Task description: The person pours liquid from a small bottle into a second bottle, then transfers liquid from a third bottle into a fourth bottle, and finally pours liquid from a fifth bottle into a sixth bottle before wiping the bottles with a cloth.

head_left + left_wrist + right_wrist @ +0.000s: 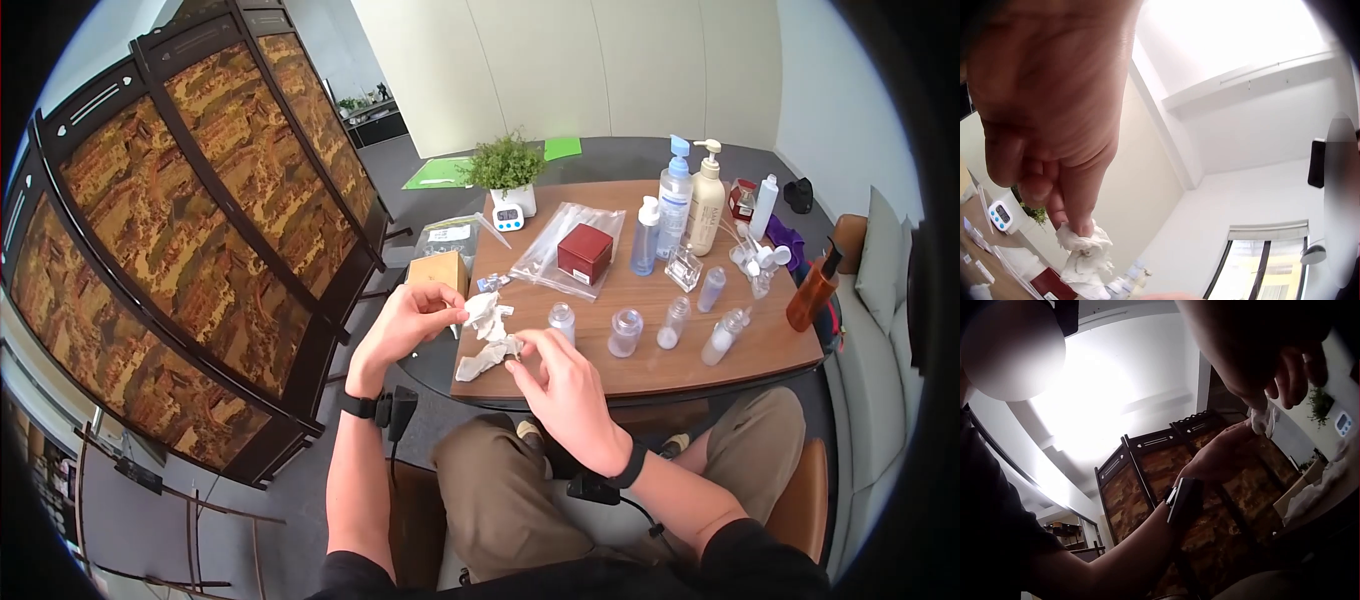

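My left hand (408, 322) pinches a crumpled, torn-looking white tissue (488, 318) between thumb and fingers above the table's near left corner. In the left wrist view the tissue (1088, 265) hangs below the fingertips. More crumpled white tissue (486, 360) lies below it, at the table edge. My right hand (572, 395) is just to the right, fingers loosely bent and thumb apart, its fingertips close to the tissue. In the right wrist view the fingers (1288, 381) overlap the tissue (1262, 422) from above. A small clear bottle (562, 318) stands behind the right hand.
On the wooden table (620, 370) are several small bottles, tall pump bottles (706, 200), a dark red box (585, 252) on a clear plastic bag (540, 262), a white timer (508, 217) and a potted plant (508, 170). A cardboard box (437, 270) stands left; a folding screen (220, 150) beyond.
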`<state>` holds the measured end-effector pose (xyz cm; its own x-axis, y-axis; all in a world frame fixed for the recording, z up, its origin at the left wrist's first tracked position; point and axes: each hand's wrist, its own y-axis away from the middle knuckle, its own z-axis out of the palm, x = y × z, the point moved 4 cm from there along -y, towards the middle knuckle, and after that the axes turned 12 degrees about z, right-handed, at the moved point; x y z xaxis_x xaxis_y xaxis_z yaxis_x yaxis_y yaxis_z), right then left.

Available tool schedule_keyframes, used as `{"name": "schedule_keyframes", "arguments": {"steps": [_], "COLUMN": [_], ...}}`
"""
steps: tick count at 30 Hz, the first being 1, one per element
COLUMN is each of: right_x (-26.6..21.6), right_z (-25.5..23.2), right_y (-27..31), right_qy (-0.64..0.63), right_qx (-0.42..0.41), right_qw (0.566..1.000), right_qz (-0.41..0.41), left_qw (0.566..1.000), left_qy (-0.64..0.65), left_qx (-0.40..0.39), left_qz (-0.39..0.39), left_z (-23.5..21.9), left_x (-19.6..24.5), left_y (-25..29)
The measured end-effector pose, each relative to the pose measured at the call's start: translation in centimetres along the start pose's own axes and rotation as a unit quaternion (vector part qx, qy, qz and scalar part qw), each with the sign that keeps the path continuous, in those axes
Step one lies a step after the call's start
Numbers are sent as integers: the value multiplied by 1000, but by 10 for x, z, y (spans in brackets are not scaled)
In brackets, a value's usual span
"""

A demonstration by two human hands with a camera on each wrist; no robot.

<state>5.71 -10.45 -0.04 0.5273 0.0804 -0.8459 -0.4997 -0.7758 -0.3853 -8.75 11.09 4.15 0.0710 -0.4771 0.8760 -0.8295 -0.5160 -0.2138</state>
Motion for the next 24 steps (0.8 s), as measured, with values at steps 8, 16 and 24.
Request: {"name": "schedule_keyframes", "arguments": {"steps": [8,16,24], "right_x": [5,8,7], "right_z": [29,32,28], "right_y": [-15,-20,-14], "right_qy": [-87,-120,-45], "right_qx": [21,17,-6], "right_qw": [996,993,999], "right_qz": [6,-5,-20], "left_qw": [994,998,996], "left_qy": [107,43,1], "left_qx": [-17,-54,-81], "left_qz": [26,9,-37], "left_z": [-2,-14,-16], "left_x": [2,-7,-10], "left_y": [13,15,19]}}
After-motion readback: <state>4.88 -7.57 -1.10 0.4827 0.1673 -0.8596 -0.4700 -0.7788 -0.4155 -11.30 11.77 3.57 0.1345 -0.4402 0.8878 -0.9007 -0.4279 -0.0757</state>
